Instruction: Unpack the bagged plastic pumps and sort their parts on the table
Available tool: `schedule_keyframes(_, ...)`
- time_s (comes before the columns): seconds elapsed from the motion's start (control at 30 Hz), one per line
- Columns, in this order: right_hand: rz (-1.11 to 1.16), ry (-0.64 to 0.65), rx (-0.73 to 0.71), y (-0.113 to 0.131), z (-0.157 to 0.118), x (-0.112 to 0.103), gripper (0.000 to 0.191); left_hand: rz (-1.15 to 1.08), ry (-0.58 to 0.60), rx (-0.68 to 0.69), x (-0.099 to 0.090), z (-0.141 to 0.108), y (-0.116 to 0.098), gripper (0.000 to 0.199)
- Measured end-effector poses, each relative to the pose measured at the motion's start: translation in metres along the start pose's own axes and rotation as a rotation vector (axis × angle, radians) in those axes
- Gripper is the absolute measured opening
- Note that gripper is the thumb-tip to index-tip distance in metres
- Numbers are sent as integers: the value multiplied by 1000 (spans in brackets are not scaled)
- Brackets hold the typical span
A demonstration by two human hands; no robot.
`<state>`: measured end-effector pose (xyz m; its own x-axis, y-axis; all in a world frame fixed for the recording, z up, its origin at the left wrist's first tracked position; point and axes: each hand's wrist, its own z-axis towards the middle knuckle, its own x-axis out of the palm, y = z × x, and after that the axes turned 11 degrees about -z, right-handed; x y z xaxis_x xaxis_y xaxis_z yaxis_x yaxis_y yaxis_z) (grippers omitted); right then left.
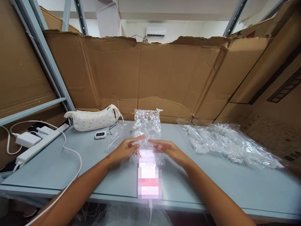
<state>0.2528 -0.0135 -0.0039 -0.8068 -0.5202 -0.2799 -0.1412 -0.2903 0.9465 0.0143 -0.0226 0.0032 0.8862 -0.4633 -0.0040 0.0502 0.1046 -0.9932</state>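
A phone (147,161) with a lit screen lies near the table's front edge, and a white cable runs from its lower end. Just beyond it is crinkled clear plastic packaging (147,125), reaching back to the cardboard. My left hand (125,148) is at the left of the phone's far end, fingers stretched over the plastic. From the other side my right hand (171,150) mirrors it, its fingers extended too. A gap separates the two hands' fingertips, and nothing shows in either hand. Whether the fingers touch the plastic, I cannot tell.
At right lies a large clear bag (225,141) of white items. A patterned pouch (95,119) and a small white device (100,135) are at back left. A power strip (39,146) and white cable (78,157) run along the left. Cardboard (152,72) walls the back.
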Motion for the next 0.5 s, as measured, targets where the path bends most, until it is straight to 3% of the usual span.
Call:
schedule_keyframes(0.1,-52,37,22,2,0,2,44,-27,-31,22,-3,-2,-4,57)
schedule_keyframes(0.2,-39,3,22,2,0,2,44,-39,30,32,-5,-3,-3,64)
schedule_keyframes(0.33,-30,-9,6,-1,0,1,51,44,39,-31,-2,-2,1,75)
schedule_keyframes(0.5,-110,-75,12,-8,3,5,52,13,15,-53,4,-2,1,66)
